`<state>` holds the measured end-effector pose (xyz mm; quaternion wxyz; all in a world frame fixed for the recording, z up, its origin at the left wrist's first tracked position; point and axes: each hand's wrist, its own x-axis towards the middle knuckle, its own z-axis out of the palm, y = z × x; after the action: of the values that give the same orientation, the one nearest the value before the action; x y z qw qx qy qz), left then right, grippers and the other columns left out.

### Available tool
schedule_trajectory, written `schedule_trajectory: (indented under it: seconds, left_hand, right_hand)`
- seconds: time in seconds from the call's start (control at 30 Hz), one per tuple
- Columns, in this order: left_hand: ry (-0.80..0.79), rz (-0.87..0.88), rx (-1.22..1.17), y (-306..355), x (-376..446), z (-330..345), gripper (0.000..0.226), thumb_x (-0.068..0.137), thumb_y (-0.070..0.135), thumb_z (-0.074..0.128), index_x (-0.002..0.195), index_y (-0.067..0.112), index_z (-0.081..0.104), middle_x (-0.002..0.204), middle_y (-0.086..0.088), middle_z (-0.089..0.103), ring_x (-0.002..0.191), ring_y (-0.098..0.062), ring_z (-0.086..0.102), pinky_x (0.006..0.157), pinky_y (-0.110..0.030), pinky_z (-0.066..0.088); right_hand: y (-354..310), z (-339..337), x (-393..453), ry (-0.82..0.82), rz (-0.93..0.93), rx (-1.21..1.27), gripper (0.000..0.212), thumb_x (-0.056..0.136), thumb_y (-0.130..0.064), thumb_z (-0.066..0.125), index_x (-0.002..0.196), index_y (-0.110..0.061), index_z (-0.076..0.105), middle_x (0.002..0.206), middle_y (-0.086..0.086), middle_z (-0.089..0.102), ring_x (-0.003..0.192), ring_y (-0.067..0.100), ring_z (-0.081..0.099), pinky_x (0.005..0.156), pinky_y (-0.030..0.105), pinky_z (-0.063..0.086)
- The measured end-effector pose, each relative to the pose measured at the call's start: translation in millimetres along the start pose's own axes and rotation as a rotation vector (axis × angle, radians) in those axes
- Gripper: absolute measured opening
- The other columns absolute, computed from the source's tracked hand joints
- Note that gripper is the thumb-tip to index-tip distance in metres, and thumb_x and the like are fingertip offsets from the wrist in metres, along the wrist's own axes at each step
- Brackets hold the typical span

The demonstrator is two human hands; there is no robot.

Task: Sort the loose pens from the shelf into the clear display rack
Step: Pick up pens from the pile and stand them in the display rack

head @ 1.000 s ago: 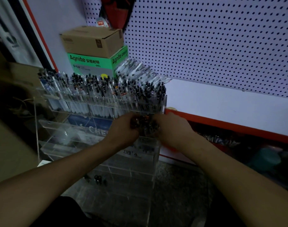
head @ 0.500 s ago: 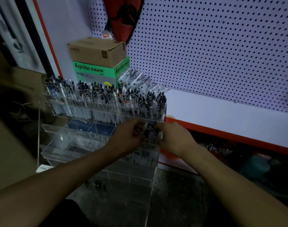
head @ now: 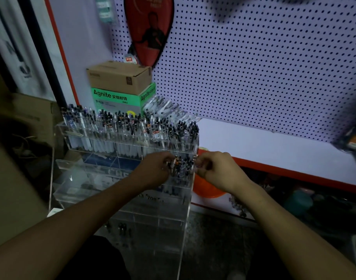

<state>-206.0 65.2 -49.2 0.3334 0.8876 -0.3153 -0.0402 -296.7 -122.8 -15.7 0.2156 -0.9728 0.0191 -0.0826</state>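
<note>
Both hands bracket a bunch of pens upright in the clear rack's second tier, apparently to seat them: left hand curled round them, right hand pinching at their side.

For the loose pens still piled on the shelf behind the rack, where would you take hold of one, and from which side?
Judging by the pose, grip a loose pen at mid-barrel, coming from above and the right, over the open white shelf. The pens lie flat, fanned against the pegboard, with the clear rack and green box blocking the front and left.
</note>
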Motion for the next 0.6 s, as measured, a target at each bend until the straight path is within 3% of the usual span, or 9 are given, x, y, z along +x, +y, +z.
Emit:
schedule_trajectory:
  seconds: [0.07,0.13,0.27,0.33,0.43,0.6]
  left_hand:
    - [0.083,0.100,0.023,9.4,-1.8,-12.0,0.032,0.094,0.002,0.052,0.123,0.010,0.063,0.120,-0.007,0.065,0.093,-0.008,0.056,0.070,-0.005,0.038]
    - [0.197,0.151,-0.051,21.9,-3.2,-29.3,0.026,0.095,0.004,0.053,0.116,0.009,0.067,0.112,-0.004,0.068,0.085,-0.005,0.059,0.068,-0.002,0.041]
    - [0.325,0.172,-0.352,45.7,2.1,-61.8,0.017,0.093,0.006,0.058,0.097,0.019,0.068,0.083,-0.002,0.069,0.067,-0.008,0.062,0.062,-0.020,0.052]
    - [0.315,0.157,-0.399,54.9,15.5,-72.4,0.015,0.092,0.007,0.062,0.091,0.021,0.067,0.074,-0.008,0.066,0.057,-0.008,0.054,0.056,-0.021,0.046]
    - [0.246,0.124,-0.373,62.0,51.2,-84.2,0.009,0.091,0.007,0.064,0.090,0.015,0.068,0.064,0.000,0.056,0.049,-0.006,0.042,0.051,-0.018,0.041]
    - [0.109,0.019,-0.219,55.3,128.3,-91.8,0.007,0.090,0.009,0.065,0.091,0.014,0.070,0.066,-0.001,0.060,0.049,-0.003,0.053,0.051,-0.014,0.044]
  right_hand:
    - [-2.2,-9.0,-0.7,0.022,0.017,0.064,0.008,0.087,-0.010,0.067,0.092,-0.013,0.071,0.078,-0.003,0.071,0.071,0.001,0.062,0.069,0.019,0.049]
    - [-6.2,-21.5,2.5,0.090,0.034,0.145,0.007,0.087,-0.012,0.069,0.090,-0.017,0.071,0.077,-0.008,0.069,0.073,0.003,0.063,0.066,0.014,0.045]
    - [-14.0,-45.4,26.2,0.278,0.003,0.302,0.008,0.085,-0.015,0.072,0.082,-0.021,0.070,0.072,-0.015,0.065,0.061,-0.006,0.056,0.062,0.014,0.042]
    - [-15.2,-55.5,44.3,0.309,0.006,0.386,0.012,0.086,-0.015,0.071,0.079,-0.024,0.067,0.072,-0.012,0.065,0.059,-0.004,0.055,0.061,0.015,0.041]
    - [-6.7,-65.9,79.2,0.325,0.044,0.438,0.014,0.088,-0.010,0.064,0.080,-0.019,0.068,0.075,-0.008,0.067,0.066,0.004,0.059,0.063,0.020,0.043]
    - [32.6,-53.5,140.9,0.271,0.144,0.460,0.024,0.091,-0.002,0.055,0.075,-0.019,0.064,0.091,0.001,0.069,0.080,0.019,0.064,0.071,0.032,0.050]
